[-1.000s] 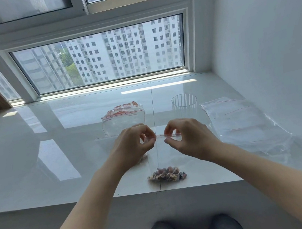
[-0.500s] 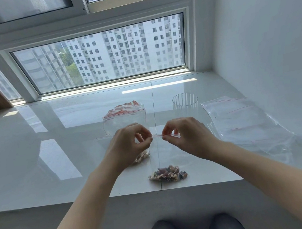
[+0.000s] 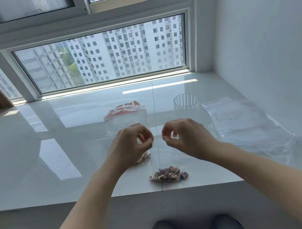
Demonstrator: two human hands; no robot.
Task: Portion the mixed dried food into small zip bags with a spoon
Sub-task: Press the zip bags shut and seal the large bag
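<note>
A small clear zip bag (image 3: 163,157) stands upright near the sill's front edge, with mixed dried food (image 3: 168,174) in its bottom. My left hand (image 3: 130,147) pinches the left end of its red zip strip. My right hand (image 3: 185,136) pinches the strip just right of centre. A second small bag with dried food (image 3: 143,157) lies partly hidden under my left hand. No spoon is visible.
A stack of clear red-strip zip bags (image 3: 125,118) lies behind my hands on the glossy white sill (image 3: 53,148). A ribbed clear cup (image 3: 186,104) stands at back right. A large clear plastic pack (image 3: 245,123) lies at the right, near the white wall.
My hands have drawn slightly closer together along the zip strip. The bag stays upright in the same spot.
</note>
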